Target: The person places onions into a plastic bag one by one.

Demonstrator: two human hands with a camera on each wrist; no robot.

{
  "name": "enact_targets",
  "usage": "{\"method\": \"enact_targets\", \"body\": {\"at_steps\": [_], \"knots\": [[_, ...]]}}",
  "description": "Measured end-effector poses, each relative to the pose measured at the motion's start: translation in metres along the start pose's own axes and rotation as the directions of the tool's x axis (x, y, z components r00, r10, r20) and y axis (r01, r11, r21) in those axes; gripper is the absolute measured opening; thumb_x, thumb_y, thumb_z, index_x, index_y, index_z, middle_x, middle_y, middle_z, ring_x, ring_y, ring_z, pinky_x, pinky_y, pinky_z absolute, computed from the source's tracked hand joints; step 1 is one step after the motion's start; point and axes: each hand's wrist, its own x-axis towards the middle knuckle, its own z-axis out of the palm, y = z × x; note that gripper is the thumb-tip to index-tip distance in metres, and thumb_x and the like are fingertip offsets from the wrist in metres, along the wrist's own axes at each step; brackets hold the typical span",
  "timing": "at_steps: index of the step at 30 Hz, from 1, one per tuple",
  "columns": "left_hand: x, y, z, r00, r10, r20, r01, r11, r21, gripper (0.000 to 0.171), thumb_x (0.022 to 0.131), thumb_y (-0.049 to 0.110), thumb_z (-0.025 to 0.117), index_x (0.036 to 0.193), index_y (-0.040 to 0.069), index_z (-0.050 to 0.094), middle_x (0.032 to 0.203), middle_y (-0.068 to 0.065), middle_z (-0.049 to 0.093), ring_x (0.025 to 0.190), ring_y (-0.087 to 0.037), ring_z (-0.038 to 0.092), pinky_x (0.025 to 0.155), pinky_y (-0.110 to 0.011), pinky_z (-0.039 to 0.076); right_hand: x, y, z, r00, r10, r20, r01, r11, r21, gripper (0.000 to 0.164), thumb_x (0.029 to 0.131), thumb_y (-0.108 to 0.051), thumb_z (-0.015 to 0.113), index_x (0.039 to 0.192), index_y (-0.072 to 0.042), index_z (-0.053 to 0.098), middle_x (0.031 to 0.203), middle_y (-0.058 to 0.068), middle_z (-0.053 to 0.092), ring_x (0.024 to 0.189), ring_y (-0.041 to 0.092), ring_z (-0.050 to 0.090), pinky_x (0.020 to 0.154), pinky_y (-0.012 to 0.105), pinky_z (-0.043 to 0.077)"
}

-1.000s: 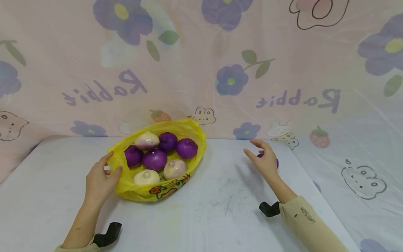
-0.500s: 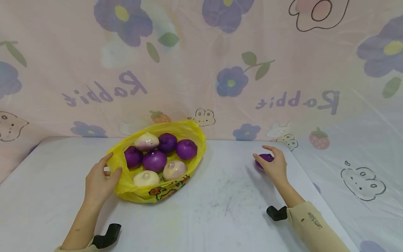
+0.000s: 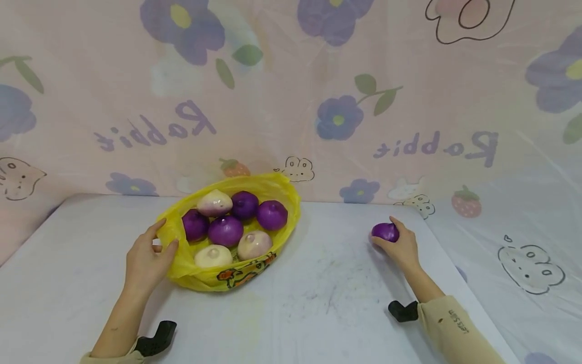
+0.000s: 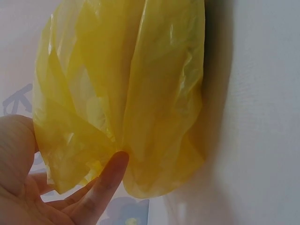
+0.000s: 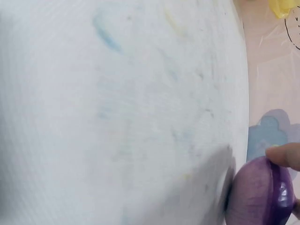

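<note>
On the right of the head view, my right hand (image 3: 406, 251) holds a glossy purple onion (image 3: 384, 232) between thumb and fingers, at the tabletop. The right wrist view shows a fingertip (image 5: 285, 155) on top of this onion (image 5: 255, 192). My left hand (image 3: 146, 265) pinches the left edge of a yellow plastic bag (image 3: 292, 194), which is spread wide like a bowl. Thin folds of the bag (image 4: 164, 93) gather at a fingertip in the left wrist view. Inside lie several purple onions (image 3: 226, 231) and 3 pale ones, such as the front white onion (image 3: 212, 256).
A white table (image 3: 291, 313) with faint purple smudges carries everything. Behind it hangs a pale curtain (image 3: 268, 116) printed with flowers and rabbits. The table's right edge runs close beside my right forearm. Black camera mounts (image 3: 156, 338) stick out at both wrists.
My right hand has moved right and slightly down onto the purple onion and now grips it. The onion, mostly hidden behind the hand earlier, now shows. The left hand keeps its place at the bag.
</note>
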Motion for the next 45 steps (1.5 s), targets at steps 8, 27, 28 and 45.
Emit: {"method": "enact_targets", "body": {"at_steps": [8,27,28,45], "knots": [[-0.001,-0.001,0.001,0.999,-0.028,0.023,0.028,1.000,0.006,0.057,0.092,0.019,0.056,0.143,-0.002,0.039,0.123,-0.031,0.050,0.095,-0.039,0.058,0.066,-0.030,0.045,-0.001,0.004,0.003,1.000,-0.005,0.010,0.005,1.000,0.002,0.077,0.086,-0.023,0.069,0.148,-0.005,0.028,0.143,0.039,0.024,0.131,0.055,0.028,0.107,0.065,0.026],[0.000,0.001,-0.001,1.000,0.003,0.005,-0.003,1.000,0.002,0.058,0.091,0.018,0.057,0.142,-0.004,0.040,0.120,-0.031,0.050,0.094,-0.042,0.060,0.064,-0.027,0.045,-0.004,-0.032,0.023,0.996,-0.079,0.034,0.075,0.991,0.107,0.080,0.085,-0.035,0.070,0.149,-0.008,0.030,0.148,0.027,0.031,0.134,0.045,0.034,0.106,0.059,0.033],[0.000,0.000,0.000,1.000,-0.002,0.006,0.002,1.000,0.001,0.059,0.091,0.018,0.057,0.142,-0.004,0.040,0.121,-0.031,0.050,0.094,-0.042,0.060,0.064,-0.027,0.045,-0.004,-0.035,0.024,0.996,-0.081,0.033,0.077,0.991,0.112,0.081,0.085,-0.036,0.070,0.149,-0.009,0.029,0.148,0.027,0.032,0.134,0.044,0.035,0.106,0.058,0.034],[0.002,0.000,0.000,1.000,0.011,-0.001,-0.011,1.000,0.011,0.059,0.089,0.018,0.059,0.141,-0.004,0.040,0.120,-0.031,0.051,0.092,-0.040,0.059,0.066,-0.030,0.044,-0.005,-0.084,0.040,0.989,-0.145,0.002,0.137,0.937,0.322,0.083,0.079,-0.041,0.075,0.147,-0.015,0.034,0.147,0.013,0.039,0.126,0.033,0.046,0.100,0.050,0.044]]}}
